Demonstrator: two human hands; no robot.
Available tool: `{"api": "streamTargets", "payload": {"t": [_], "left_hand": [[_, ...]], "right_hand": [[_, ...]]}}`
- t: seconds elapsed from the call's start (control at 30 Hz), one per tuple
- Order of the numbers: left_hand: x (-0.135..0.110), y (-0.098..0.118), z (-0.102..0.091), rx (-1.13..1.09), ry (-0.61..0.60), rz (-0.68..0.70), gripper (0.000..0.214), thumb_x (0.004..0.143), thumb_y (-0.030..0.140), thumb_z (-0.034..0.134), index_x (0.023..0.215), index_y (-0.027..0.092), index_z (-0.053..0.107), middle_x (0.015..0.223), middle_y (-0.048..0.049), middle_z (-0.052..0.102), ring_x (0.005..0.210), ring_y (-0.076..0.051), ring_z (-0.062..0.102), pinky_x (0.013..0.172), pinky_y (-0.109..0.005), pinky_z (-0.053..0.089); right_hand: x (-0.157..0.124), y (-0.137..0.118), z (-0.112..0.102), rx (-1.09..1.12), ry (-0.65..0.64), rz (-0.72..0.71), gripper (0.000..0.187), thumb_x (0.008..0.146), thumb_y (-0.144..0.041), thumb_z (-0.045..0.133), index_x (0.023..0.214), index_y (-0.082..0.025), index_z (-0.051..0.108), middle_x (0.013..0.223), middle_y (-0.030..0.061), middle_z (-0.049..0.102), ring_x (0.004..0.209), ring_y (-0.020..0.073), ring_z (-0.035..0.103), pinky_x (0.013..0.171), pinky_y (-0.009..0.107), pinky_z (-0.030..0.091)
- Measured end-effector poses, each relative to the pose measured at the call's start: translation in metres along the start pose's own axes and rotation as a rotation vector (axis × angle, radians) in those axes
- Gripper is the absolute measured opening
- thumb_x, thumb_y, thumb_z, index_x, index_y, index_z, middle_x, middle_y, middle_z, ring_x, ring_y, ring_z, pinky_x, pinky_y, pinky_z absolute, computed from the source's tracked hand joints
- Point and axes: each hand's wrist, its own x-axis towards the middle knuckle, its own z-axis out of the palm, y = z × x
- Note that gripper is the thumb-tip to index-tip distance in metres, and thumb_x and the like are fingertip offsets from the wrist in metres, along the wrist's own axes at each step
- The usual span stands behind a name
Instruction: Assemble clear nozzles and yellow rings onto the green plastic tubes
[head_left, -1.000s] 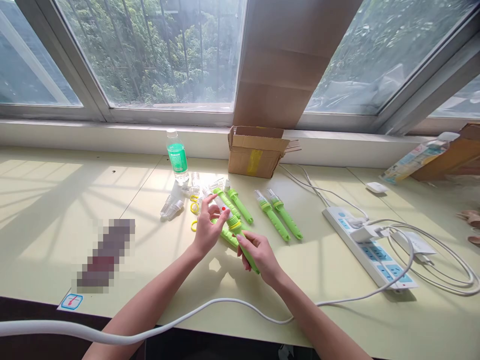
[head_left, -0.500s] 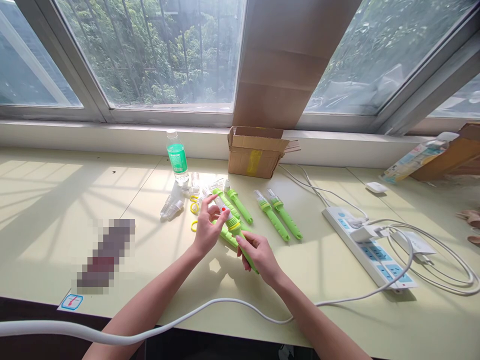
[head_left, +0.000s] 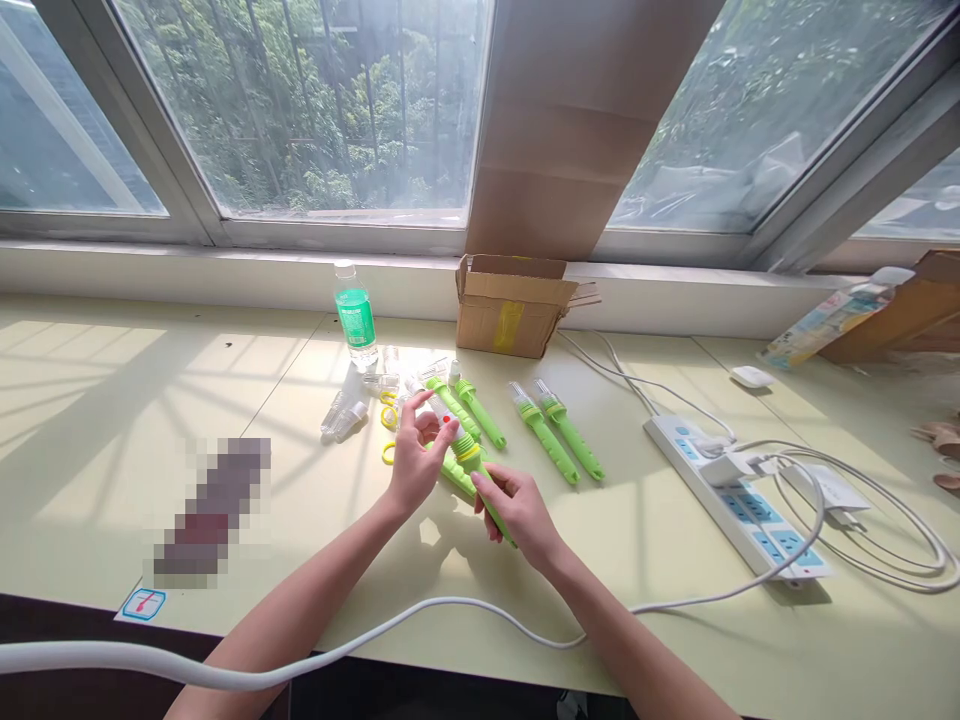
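Green stick (head_left: 471,456), held aslant between the two hands, its clear end at the left fingers and its handle in the right. Left hand (head_left: 417,458): thumb and forefinger narrowly parted, gripping the clear tube (head_left: 441,407) from either side; the other fingers curl behind, partly hidden. Right hand (head_left: 519,507): fingers closed around the handle (head_left: 489,490), thumb laid along its upper side. On the stick, a red dot (head_left: 447,420) shows on the clear tube beside the left thumb; yellow-green bands follow lower down, then plain green, the tip emerging beneath the right fingers.

Surroundings, left to right: clear caps (head_left: 343,415) lie left of the left hand; a bottle (head_left: 355,315) stands upright beyond them; yellow rings (head_left: 388,415) lie just beside the left fingers. One green piece (head_left: 454,475) lies partly hidden between the hands, and two uncovered sticks (head_left: 481,415) lie just beyond. A carton (head_left: 510,310) stands farther beyond the right hand. Two capped sticks (head_left: 559,432) lie side by side, beyond and right of that hand; a power strip (head_left: 739,500) lies well to its right.
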Motion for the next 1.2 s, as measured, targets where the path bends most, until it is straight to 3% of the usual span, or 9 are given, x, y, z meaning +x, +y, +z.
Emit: {"api": "streamTargets", "payload": {"t": [0.47, 0.73, 0.93, 1.2], "left_hand": [[0.0003, 0.0005, 0.0016, -0.066, 0.027, -0.052, 0.055, 0.081, 0.042, 0.07, 0.123, 0.023, 0.042, 0.077, 0.002, 0.061, 0.068, -0.013, 0.063, 0.062, -0.024, 0.049], [-0.0014, 0.0015, 0.0025, -0.084, 0.028, -0.074, 0.055, 0.081, 0.041, 0.07, 0.123, 0.024, 0.038, 0.084, 0.0, 0.061, 0.062, -0.011, 0.062, 0.056, -0.022, 0.05], [-0.0026, 0.0024, 0.0033, -0.071, 0.03, -0.065, 0.052, 0.084, 0.043, 0.066, 0.124, 0.025, 0.039, 0.082, 0.0014, 0.059, 0.059, -0.01, 0.06, 0.054, -0.021, 0.048], [-0.0016, 0.0047, 0.0027, -0.083, 0.018, -0.018, 0.047, 0.086, 0.037, 0.063, 0.123, 0.024, 0.039, 0.079, 0.001, 0.06, 0.063, -0.011, 0.059, 0.059, -0.024, 0.051]], "right_hand": [[0.0004, 0.0042, 0.0003, -0.089, 0.064, -0.006, 0.04, 0.083, -0.057, 0.059, 0.067, -0.021, 0.054, 0.057, -0.0029, 0.055, 0.034, 0.0095, 0.046, 0.034, 0.024, 0.036], [-0.0043, -0.0013, 0.0022, -0.175, 0.018, -0.047, 0.033, 0.086, -0.051, 0.057, 0.072, -0.021, 0.059, 0.059, -0.0034, 0.055, 0.038, 0.0094, 0.046, 0.04, 0.024, 0.037], [-0.0043, -0.0027, 0.0009, -0.158, 0.01, -0.037, 0.033, 0.085, -0.053, 0.058, 0.077, -0.021, 0.063, 0.059, -0.0035, 0.055, 0.037, 0.0098, 0.046, 0.04, 0.024, 0.038], [-0.0009, 0.0003, -0.0016, -0.062, 0.043, -0.03, 0.035, 0.087, -0.052, 0.057, 0.071, -0.021, 0.057, 0.058, -0.0037, 0.054, 0.035, 0.0092, 0.047, 0.035, 0.023, 0.035]]}}
